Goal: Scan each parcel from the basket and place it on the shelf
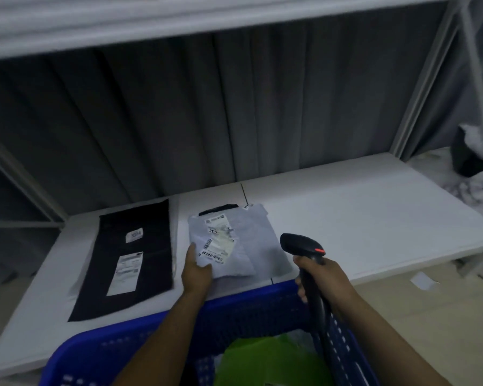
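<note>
A grey plastic parcel [246, 240] with a white barcode label lies on the white shelf board [360, 215]. My left hand [195, 271] grips its near left corner, thumb on top. My right hand [319, 277] holds the handle of a black barcode scanner [304, 245], whose head sits just right of the parcel. A black parcel [134, 257] with white labels lies flat on the shelf to the left. The blue basket [101, 349] stands below my arms, with a green parcel [265, 358] inside.
An upper shelf board [179, 26] overhangs the working shelf. Grey curtain fabric hangs behind. White shelf posts [477, 87] rise at the right, with white bags and a dark object [469, 160] beyond them. A beige floor lies at the lower right.
</note>
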`<action>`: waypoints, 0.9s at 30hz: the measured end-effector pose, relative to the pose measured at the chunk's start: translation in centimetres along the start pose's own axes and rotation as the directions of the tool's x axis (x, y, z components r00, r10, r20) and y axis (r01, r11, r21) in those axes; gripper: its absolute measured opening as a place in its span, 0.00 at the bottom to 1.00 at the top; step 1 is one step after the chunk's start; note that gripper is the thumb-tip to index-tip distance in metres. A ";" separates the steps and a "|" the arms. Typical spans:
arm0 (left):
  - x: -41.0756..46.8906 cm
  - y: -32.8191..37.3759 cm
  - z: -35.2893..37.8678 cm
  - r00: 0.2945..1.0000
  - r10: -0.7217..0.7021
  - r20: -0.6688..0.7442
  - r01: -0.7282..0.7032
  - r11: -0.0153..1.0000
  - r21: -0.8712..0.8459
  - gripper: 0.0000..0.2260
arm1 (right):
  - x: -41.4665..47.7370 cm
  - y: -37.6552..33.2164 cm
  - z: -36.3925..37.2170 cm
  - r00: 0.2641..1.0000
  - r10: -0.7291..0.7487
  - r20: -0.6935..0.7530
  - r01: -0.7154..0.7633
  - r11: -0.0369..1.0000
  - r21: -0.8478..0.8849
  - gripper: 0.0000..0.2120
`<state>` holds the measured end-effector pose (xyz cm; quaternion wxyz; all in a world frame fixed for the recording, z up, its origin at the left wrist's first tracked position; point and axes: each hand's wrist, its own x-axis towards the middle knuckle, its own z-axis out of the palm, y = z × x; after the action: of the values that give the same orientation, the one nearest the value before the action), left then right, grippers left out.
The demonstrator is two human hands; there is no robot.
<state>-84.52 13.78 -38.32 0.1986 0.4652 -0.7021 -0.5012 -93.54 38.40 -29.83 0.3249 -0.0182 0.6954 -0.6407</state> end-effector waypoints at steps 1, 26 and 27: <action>1.0 -0.4 0.7 1.000 0.021 0.012 -0.021 0.998 0.059 0.29 | 0.6 0.4 0.0 1.000 0.009 0.007 -0.009 1.000 0.004 0.10; -13.1 -19.5 -1.8 0.852 0.212 0.478 -0.448 0.769 0.457 0.22 | -4.9 14.2 0.9 0.988 0.131 0.079 -0.088 0.910 -0.406 0.07; -13.6 -21.3 -1.7 0.865 0.059 0.498 -0.328 0.818 0.473 0.23 | -5.1 15.3 0.8 0.983 0.163 0.081 -0.113 0.896 -0.430 0.06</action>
<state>-66.94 23.10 -53.98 -0.0625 0.2930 -0.8862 -0.3535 -83.15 42.63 -41.43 0.3973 -0.0758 0.7974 -0.4479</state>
